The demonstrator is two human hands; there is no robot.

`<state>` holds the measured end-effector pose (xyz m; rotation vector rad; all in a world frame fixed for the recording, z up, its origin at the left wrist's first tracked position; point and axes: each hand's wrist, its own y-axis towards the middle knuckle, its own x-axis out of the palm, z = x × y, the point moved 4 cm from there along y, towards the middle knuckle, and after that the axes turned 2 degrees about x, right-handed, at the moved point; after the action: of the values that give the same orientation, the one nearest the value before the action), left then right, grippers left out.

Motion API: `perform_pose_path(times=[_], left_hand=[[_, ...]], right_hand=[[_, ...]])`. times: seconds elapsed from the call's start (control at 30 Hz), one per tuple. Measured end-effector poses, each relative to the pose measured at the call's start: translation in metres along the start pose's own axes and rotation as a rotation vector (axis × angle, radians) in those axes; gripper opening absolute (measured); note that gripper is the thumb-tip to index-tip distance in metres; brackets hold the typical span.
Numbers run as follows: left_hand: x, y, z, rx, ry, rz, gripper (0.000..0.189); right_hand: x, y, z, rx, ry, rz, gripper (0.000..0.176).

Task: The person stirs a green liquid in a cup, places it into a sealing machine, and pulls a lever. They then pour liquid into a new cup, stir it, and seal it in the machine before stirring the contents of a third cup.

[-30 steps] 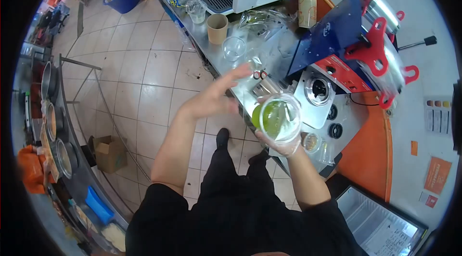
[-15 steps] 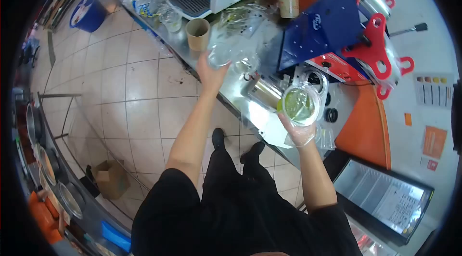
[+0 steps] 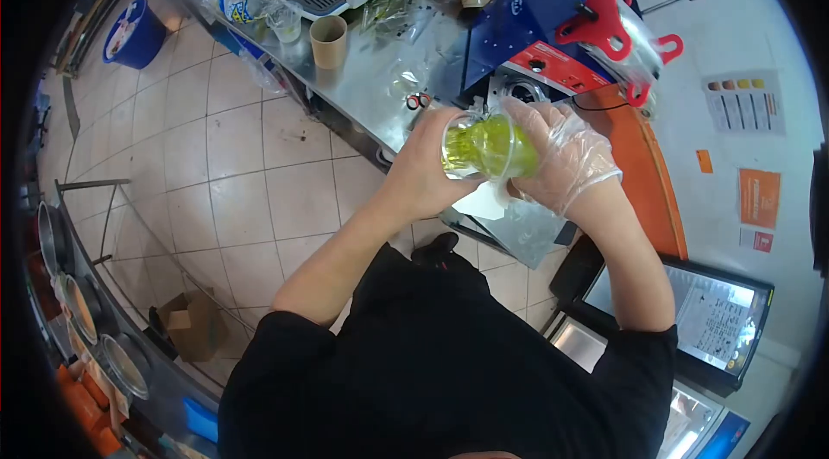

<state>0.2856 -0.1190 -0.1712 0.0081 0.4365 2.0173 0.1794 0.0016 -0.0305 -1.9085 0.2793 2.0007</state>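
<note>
My bare left hand [image 3: 425,172] and my right hand [image 3: 566,157], in a clear plastic glove [image 3: 591,157], grip clear plastic cupware [image 3: 490,148] with green contents; one cup or two, I cannot tell. Beyond them, on the metal counter [image 3: 367,92], I observe a brown cup [image 3: 329,44]. Left: a blue bucket [image 3: 138,36] on the tiled floor [image 3: 237,200]. Right: a blue-and-red machine [image 3: 522,27].

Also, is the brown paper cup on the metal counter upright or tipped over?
The brown paper cup is upright: its round open rim is uppermost, with the wall below it.
</note>
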Motion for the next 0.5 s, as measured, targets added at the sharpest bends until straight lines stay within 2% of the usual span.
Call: perform_pose_path(times=[0.07,0.17,0.37,0.47,0.5], left_hand=[[0.007,-0.002,0.006,-0.036,-0.037,-0.014,0.079],[0.017,-0.007,0.018,0.051,-0.014,-0.002,0.079],[0.032,-0.016,0.033,0.045,-0.122,-0.016,0.087],[0.04,-0.02,0.034,0.042,-0.146,-0.037,0.093],[0.042,-0.021,0.037,0.03,-0.169,-0.045,0.093]], right_hand=[[-0.011,-0.01,-0.002,-0.009,-0.021,0.001,0.077],[-0.02,-0.028,-0.006,-0.014,-0.105,0.003,0.076],[-0.03,-0.06,0.004,0.1,-0.052,0.104,0.081],[-0.019,-0.073,0.008,0.12,-0.06,0.064,0.081],[-0.022,-0.077,0.011,0.107,-0.047,0.129,0.081]])
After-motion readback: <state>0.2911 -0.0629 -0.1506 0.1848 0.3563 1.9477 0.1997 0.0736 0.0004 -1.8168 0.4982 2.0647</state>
